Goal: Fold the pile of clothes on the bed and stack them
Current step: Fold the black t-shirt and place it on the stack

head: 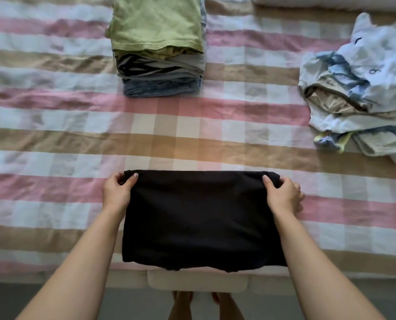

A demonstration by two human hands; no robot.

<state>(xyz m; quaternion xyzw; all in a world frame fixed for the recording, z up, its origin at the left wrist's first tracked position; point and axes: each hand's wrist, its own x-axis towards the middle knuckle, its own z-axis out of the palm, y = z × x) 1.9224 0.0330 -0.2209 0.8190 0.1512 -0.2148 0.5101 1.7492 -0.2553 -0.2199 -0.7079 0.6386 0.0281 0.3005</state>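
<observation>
The left arm (86, 262) and right arm (315, 262) are bare from the bottom edge of the view up to the wrists. The left hand (117, 192) and right hand (285, 196) have short, rounded nails. The left thumbnail (135, 174) wears a pale, glossy polish that catches the light (the right thumbnail (264, 176) looks alike, only duller). Low down between the arms, the bare left foot (182, 297) and bare right foot (219, 299) show with a stretch of bare lower leg, dim and blurred.
</observation>
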